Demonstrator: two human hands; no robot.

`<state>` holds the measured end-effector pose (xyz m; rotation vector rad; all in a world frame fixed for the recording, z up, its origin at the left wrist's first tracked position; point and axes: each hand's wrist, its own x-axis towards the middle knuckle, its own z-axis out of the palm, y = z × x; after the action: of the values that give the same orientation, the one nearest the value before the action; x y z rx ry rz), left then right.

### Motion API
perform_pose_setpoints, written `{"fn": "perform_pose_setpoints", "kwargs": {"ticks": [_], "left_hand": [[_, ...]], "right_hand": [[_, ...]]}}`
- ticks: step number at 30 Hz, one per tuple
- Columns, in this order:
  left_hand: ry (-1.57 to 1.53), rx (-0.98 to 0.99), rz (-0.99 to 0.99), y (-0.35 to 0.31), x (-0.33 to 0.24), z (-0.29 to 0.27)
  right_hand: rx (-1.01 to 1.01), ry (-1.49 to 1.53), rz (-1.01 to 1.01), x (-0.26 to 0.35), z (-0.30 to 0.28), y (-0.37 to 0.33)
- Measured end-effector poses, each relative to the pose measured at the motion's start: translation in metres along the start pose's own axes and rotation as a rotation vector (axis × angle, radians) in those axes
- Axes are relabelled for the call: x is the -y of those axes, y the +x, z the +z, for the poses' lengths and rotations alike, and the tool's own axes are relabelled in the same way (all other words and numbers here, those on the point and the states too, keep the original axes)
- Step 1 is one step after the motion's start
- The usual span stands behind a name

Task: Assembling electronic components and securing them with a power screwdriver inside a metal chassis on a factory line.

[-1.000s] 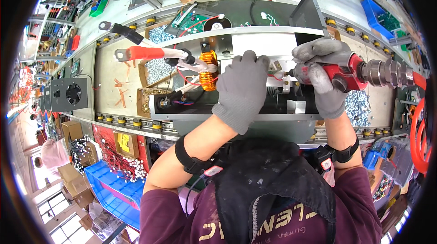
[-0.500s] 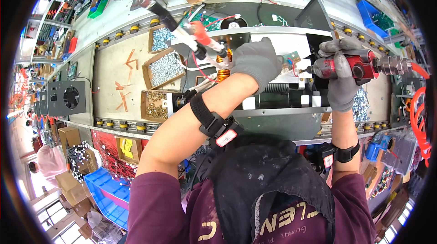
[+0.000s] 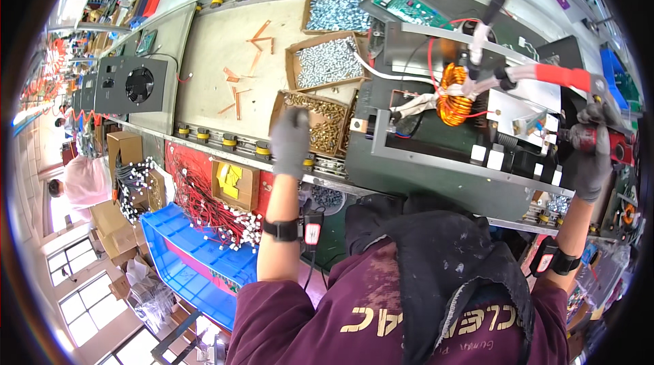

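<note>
My gloved left hand [image 3: 289, 144] is at the near-left edge of a cardboard box of brass-coloured screws [image 3: 327, 125]. Its fingers look bunched together, and whatever they may hold is hidden. At the far right my gloved right hand [image 3: 591, 167] is wrapped round a red power screwdriver [image 3: 621, 148], beside the end of an open metal chassis [image 3: 436, 164]. Inside that chassis are a copper-wound ring coil [image 3: 452, 94], a small circuit board [image 3: 531, 124] and white blocks. A thick cable with a red sleeve [image 3: 555, 75] rises from it.
Boxes of silver screws [image 3: 325, 62] and bluish screws [image 3: 337, 13] stand left of the chassis. Copper strips [image 3: 237, 101] lie on the bench. A grey unit with a fan [image 3: 131, 84] sits further left. Below are a blue crate [image 3: 197, 249] and red wire bundles [image 3: 208, 198].
My left hand has left the chassis and moved left to the brass screw box. The right hand still grips the screwdriver. The view has shifted left, so the bench appears further right.
</note>
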<state>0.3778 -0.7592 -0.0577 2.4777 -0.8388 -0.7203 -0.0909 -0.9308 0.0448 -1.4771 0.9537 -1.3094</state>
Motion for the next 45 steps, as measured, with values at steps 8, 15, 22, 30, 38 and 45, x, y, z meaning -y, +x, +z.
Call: {"fn": "perform_pose_setpoints", "kwargs": {"ticks": [8,15,22,30,38,45], "left_hand": [[0.187,0.323,0.156,0.003,0.075,0.114],[0.350,0.569,0.530,0.026,0.066,0.107],[0.684,0.539,0.641,0.031,0.068,0.142],[0.274,0.435,0.798,0.053,0.101,0.143],[0.015,0.324,0.417,0.050,0.104,0.141],[0.475,0.264,0.288,-0.014,0.058,0.149]], "right_hand": [[-0.261,-0.191,0.118,0.006,-0.008,-0.006],[-0.377,-0.227,-0.168,0.010,0.022,-0.008],[-0.570,-0.072,-0.065,-0.008,0.016,-0.007],[-0.602,-0.153,-0.038,0.002,0.007,-0.014],[-0.536,0.031,-0.012,0.002,-0.012,-0.022],[-0.442,0.175,-0.054,0.003,-0.020,-0.025]]}}
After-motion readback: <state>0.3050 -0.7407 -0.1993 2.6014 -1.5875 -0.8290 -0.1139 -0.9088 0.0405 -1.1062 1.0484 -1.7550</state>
